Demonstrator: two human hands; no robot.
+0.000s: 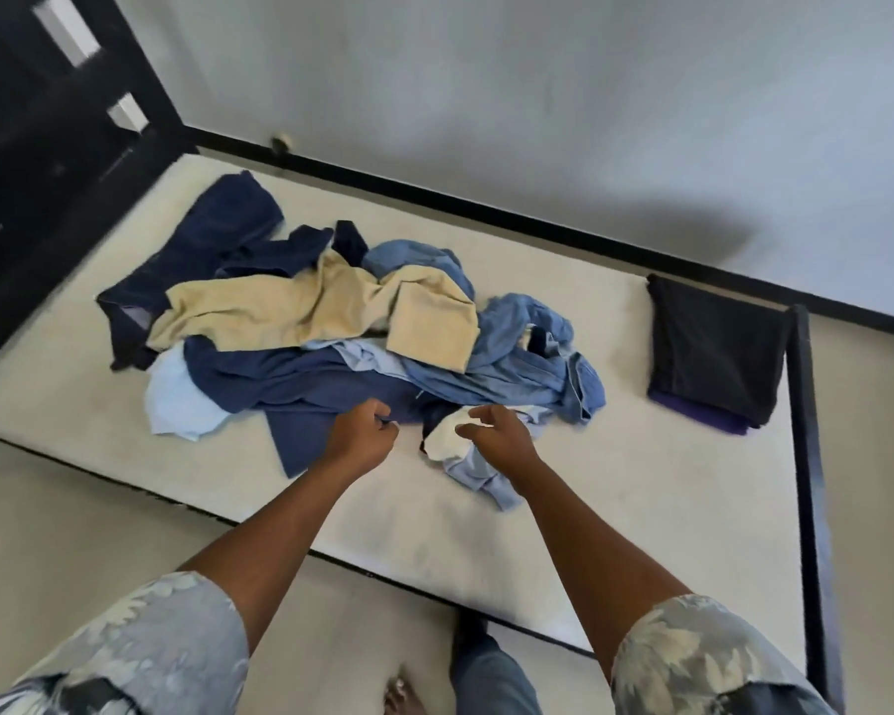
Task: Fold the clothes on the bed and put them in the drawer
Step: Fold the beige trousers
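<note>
With my left hand [365, 430] pinching the blue shirt [300, 389] at the pile's [331, 307] near edge, I'd grip alongside with my slack, empty right hand [496, 430].

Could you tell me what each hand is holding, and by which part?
The left hand pinches the dark blue garment at its near edge; whether the right hand grips the white cloth cannot be told.

— What cloth are you facing?
— You're seeing the navy shirt [305, 384] lying soft and matt, the beige garment [280, 307] looking brushed, and the pale denim [527, 363] on the right showing a coarser weave.
— And under it?
— Your mattress [615, 482] is showing a matt, napped cover; the bed frame [806, 456] is looking smooth and dark, maybe metal.
</note>
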